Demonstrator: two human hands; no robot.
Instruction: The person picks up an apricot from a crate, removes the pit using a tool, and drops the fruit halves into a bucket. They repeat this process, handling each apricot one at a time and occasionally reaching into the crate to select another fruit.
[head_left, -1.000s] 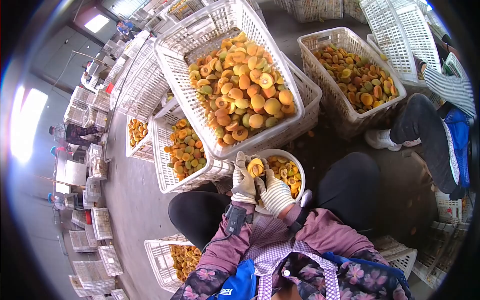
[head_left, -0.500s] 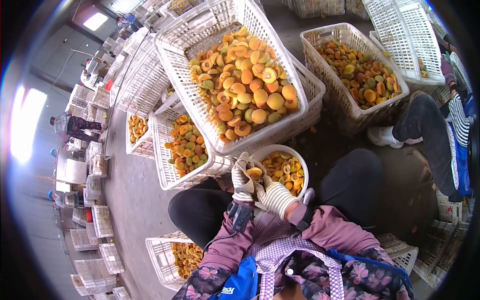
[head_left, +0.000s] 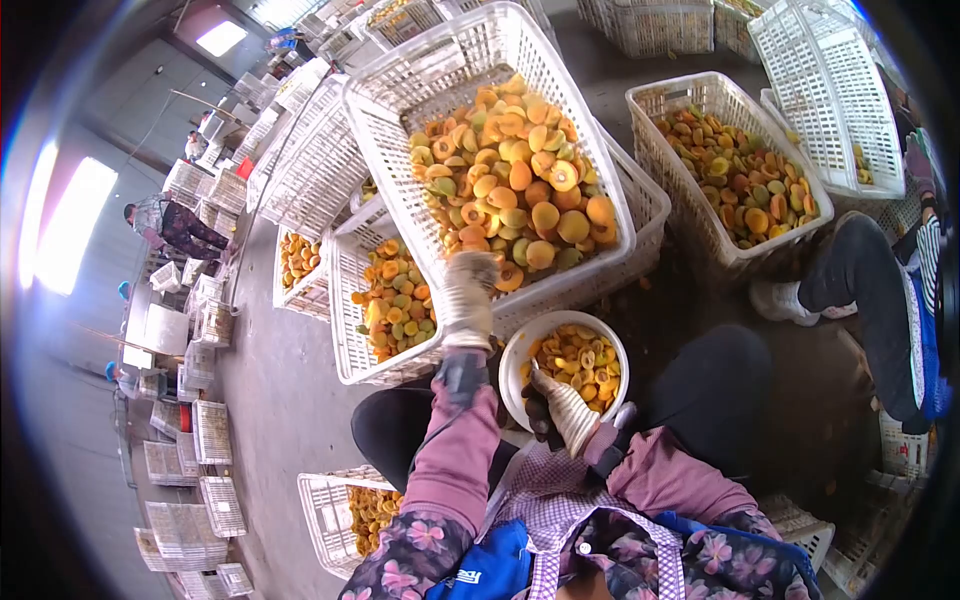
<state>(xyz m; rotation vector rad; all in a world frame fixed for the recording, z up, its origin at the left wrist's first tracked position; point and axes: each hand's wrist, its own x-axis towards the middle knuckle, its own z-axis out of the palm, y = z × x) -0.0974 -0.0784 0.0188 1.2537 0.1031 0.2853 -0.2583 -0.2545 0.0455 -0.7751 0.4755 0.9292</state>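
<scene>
My left hand [head_left: 468, 290], in a striped work glove, reaches over the near rim of the large white crate [head_left: 385, 185] heaped with halved and whole apricots [head_left: 520, 180]. It is smeared by motion, so its fingers and anything in them do not show clearly. My right hand [head_left: 565, 408], gloved too, is closed at the near left rim of a white bucket [head_left: 508, 375]. Something small and slim seems to be in its fingers, but I cannot make it out. Cut apricot pieces [head_left: 582, 365] fill much of the bucket, which stands between my knees.
Crates of apricots stand at the left [head_left: 345, 345], at the right [head_left: 725, 250] and by my left hip [head_left: 318, 515]. A co-worker's leg and shoe [head_left: 785, 300] are at the right. More stacked crates [head_left: 210, 430] and people line the far left.
My left hand has moved from beside the bucket up to the apricot crate. The apricot held between my hands no longer shows there. My right hand has stayed near the bucket; the view shifted slightly.
</scene>
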